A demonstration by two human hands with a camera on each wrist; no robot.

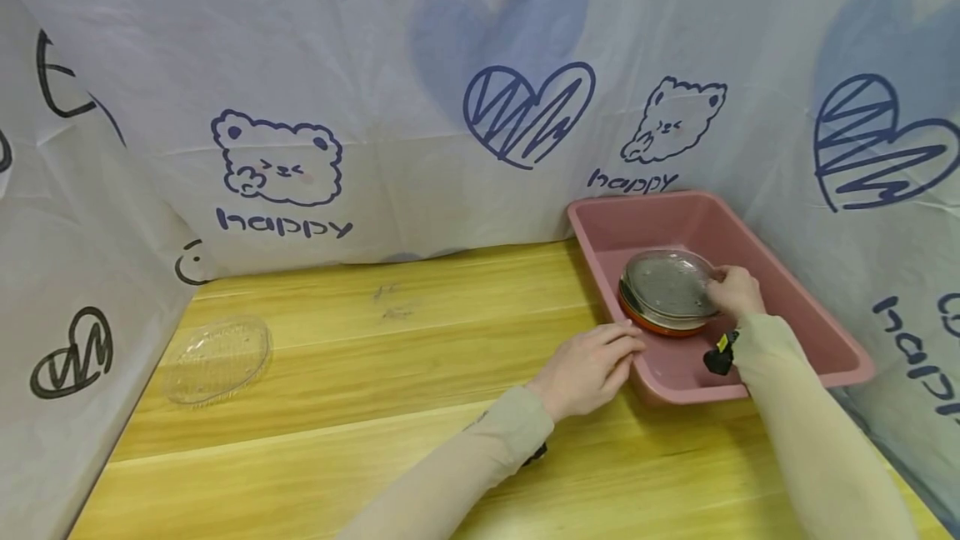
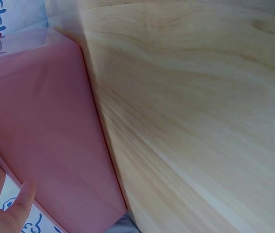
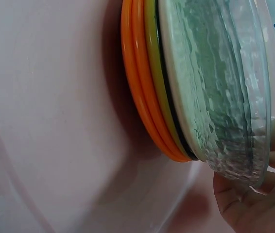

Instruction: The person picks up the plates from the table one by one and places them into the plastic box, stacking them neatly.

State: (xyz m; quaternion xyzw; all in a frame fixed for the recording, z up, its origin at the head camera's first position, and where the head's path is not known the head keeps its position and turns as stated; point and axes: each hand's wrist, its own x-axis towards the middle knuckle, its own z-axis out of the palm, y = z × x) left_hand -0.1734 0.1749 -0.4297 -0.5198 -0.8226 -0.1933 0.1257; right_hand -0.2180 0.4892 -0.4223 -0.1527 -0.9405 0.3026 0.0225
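My right hand (image 1: 738, 292) pinches the right edge of a clear textured plate (image 1: 671, 283), with the thumb and fingers also showing in the right wrist view. That plate tops a stack inside a pink basin (image 1: 795, 290). Below it, the right wrist view shows a whitish plate (image 3: 176, 82), a dark-edged yellow-green plate (image 3: 153, 58) and orange plates (image 3: 138, 82). My left hand (image 1: 588, 365) holds the basin's near left rim; its thumb and some fingers appear beside the rim in the left wrist view.
Another clear textured plate (image 1: 219, 359) lies at the left of the wooden table (image 1: 337, 440). White printed cloth (image 1: 397, 107) hangs behind and at both sides. The basin stands at the table's right, close to the cloth.
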